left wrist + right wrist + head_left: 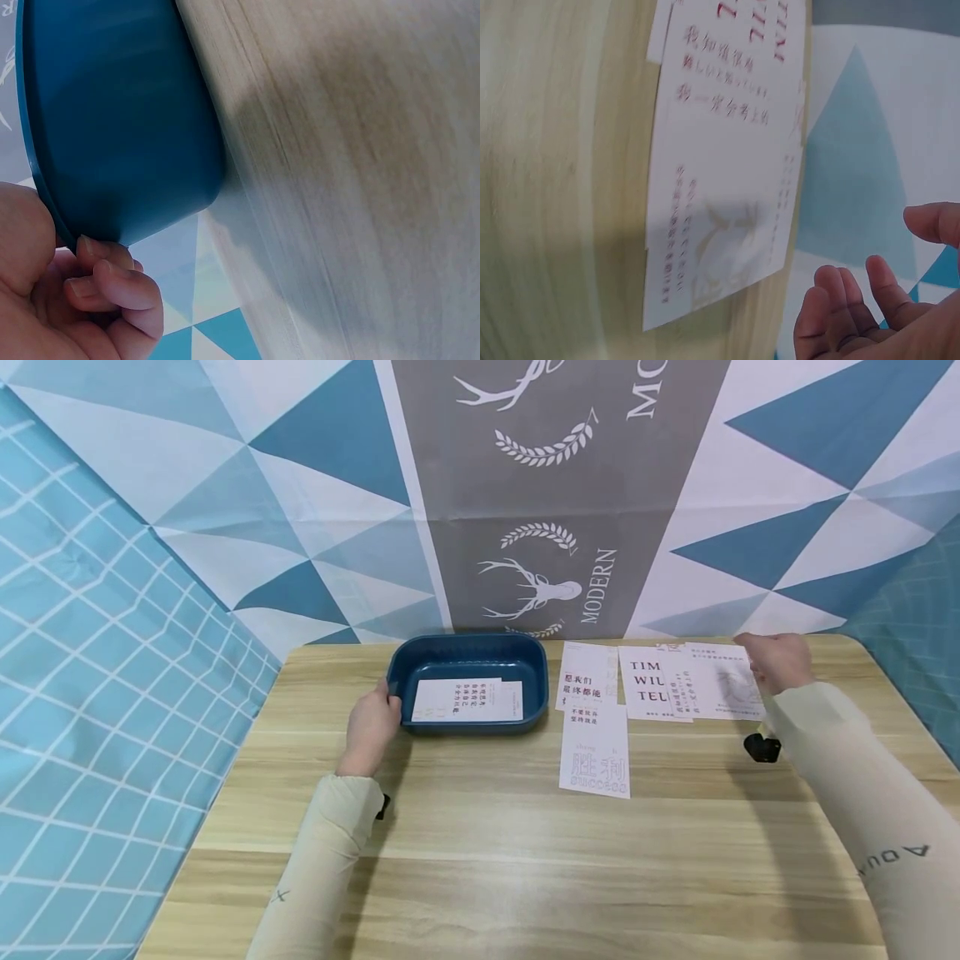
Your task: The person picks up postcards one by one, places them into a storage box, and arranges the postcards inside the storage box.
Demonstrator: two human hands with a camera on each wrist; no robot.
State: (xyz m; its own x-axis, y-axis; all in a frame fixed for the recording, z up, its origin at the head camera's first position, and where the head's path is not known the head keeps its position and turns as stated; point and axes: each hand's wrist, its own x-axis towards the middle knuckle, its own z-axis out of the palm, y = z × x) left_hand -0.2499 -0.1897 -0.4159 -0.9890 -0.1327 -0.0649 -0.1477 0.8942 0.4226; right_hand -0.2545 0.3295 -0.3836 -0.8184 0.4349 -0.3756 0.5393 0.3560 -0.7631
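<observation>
In the head view, my left hand [372, 725] pinches the left rim of a dark blue plastic tub [468, 656]. The left wrist view shows its thumb and curled fingers [124, 289] around that rim. Printed white cards [457, 697] lie inside the tub. My right hand [782, 662] is at the right end of a row of overlapping cards. Spread, slightly bent fingers with nothing between them show in the right wrist view, just beyond the edge of the end card [720, 217]. Beside that card lies one with large red lettering [648, 681].
Between tub and row are two more cards, a rear one [588, 664] and a "success" card [596, 756] overlapping it towards me. The wooden table [525, 868] meets a patterned cloth backdrop [360, 452] behind, with blue gridded cloth [82, 693] at the left.
</observation>
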